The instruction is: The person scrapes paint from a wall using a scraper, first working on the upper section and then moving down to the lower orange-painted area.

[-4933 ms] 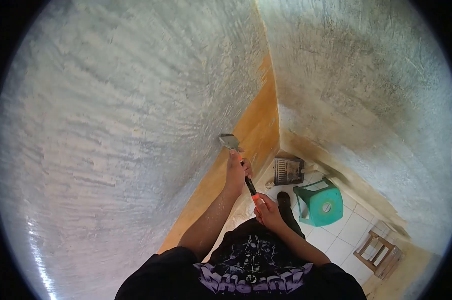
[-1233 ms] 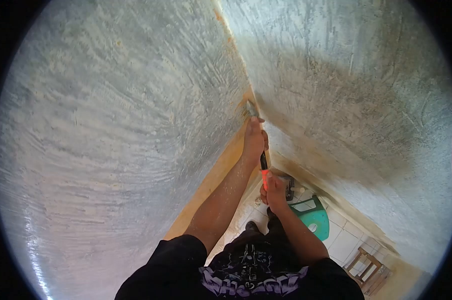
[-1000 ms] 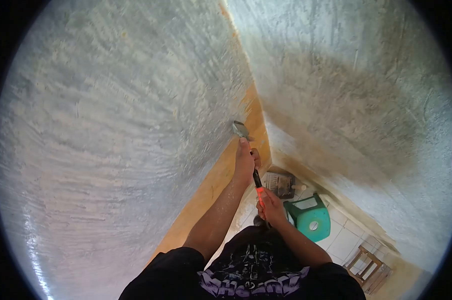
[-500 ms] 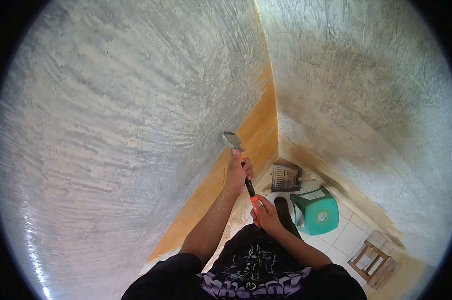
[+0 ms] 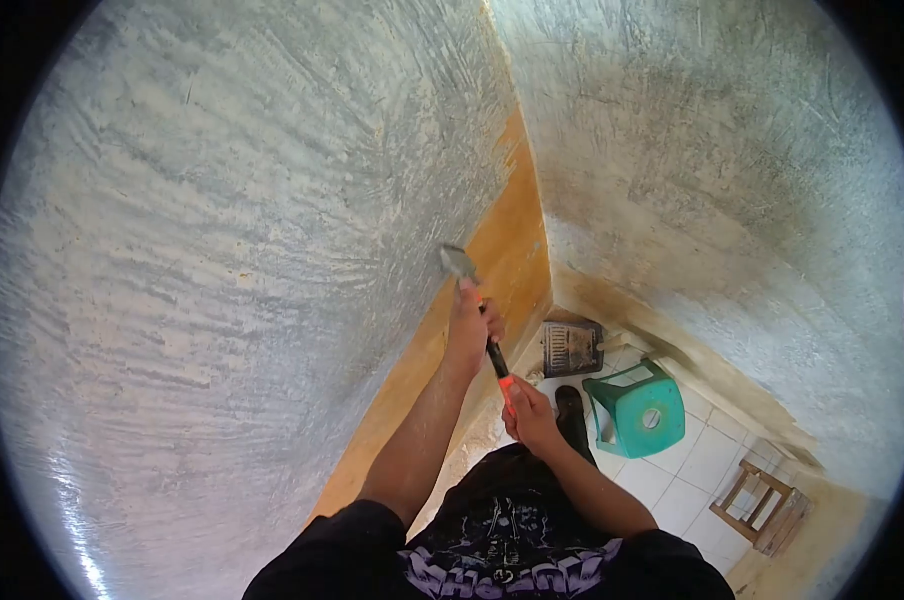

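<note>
Both hands hold one scraper [image 5: 459, 264], a metal blade on a black and orange handle. My left hand [image 5: 469, 325] grips it just below the blade, and my right hand [image 5: 528, 412] grips the orange end of the handle. The blade lies against the left wall [image 5: 222, 260], at the edge where grey scraped plaster meets a band of orange paint [image 5: 502, 250]. The spot is close to the corner with the right wall [image 5: 732, 170], which is grey and scraped as well.
Below on the white tiled floor stand a green plastic stool [image 5: 637, 408], a paint roller tray [image 5: 572, 347] in the corner and a small wooden stool [image 5: 762, 505] at the right. My foot [image 5: 570, 405] is next to the green stool.
Over the last second the blade came down from high in the corner to the edge of the orange band. In the last half second it shifted slightly up and to the left.
</note>
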### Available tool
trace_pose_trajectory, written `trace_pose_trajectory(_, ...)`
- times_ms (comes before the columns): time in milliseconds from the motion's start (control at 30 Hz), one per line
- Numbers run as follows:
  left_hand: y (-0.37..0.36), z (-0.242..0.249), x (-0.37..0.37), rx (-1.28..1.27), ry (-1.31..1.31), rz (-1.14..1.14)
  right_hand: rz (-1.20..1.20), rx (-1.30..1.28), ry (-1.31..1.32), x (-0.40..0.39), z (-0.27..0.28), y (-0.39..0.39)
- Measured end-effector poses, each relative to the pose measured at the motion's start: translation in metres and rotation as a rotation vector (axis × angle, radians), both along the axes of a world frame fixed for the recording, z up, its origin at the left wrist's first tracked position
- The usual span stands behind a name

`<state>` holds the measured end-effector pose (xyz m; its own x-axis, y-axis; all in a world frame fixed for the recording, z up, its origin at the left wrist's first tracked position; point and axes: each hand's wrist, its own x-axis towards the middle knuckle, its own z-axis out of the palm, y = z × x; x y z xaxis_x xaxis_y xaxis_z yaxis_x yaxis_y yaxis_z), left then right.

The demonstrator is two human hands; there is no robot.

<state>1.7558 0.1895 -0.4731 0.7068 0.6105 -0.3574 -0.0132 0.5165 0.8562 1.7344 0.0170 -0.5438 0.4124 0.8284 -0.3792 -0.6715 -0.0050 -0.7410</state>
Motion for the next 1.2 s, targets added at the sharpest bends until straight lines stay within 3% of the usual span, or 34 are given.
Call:
trace_pose_trajectory(833, 0.01, 0.007, 0.064, 0.103, -0.006, 0.027, -0.03, -0.02, 0.027, 0.049, 0.038, 0.013)
trace_pose_trajectory(967, -0.001, 0.007, 0.05, 0.016, 0.031, 0.106, 0.015, -0.029, 0.047, 0.034, 0.029, 0.001)
trace_pose_trajectory(1200, 0.005, 0.008, 0.075, 0.116, 0.064, 0.086, -0.024, -0.01, 0.092, 0.055, 0.028, 0.005)
